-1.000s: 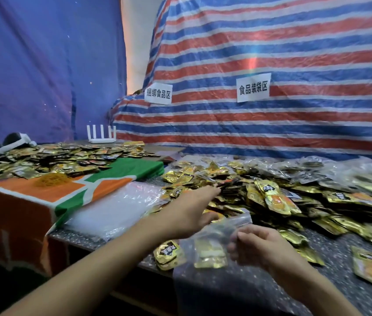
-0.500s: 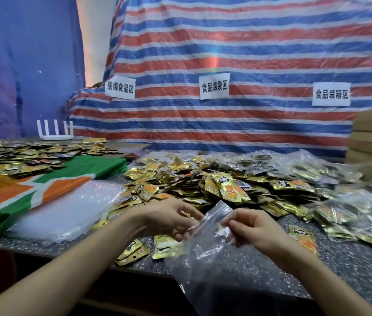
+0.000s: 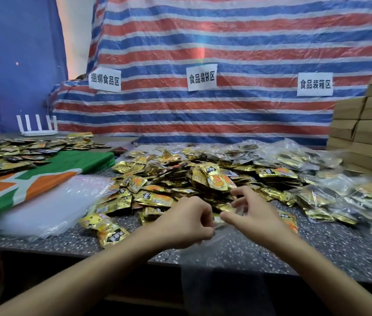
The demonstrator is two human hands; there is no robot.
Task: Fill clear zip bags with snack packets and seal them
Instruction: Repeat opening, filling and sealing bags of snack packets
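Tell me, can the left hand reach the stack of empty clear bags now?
Probably yes, once freed: the way to the empty bags is open, but the left hand and right hand both pinch a zip bag.

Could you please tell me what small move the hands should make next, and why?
Probably pull apart the mouth of the clear zip bag: the left hand and right hand both pinch its top edge close together, and none of the gold packets show inside it.

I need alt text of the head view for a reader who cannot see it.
The left hand and right hand pinch the top of a clear zip bag over the table edge. Behind lies a heap of gold snack packets.
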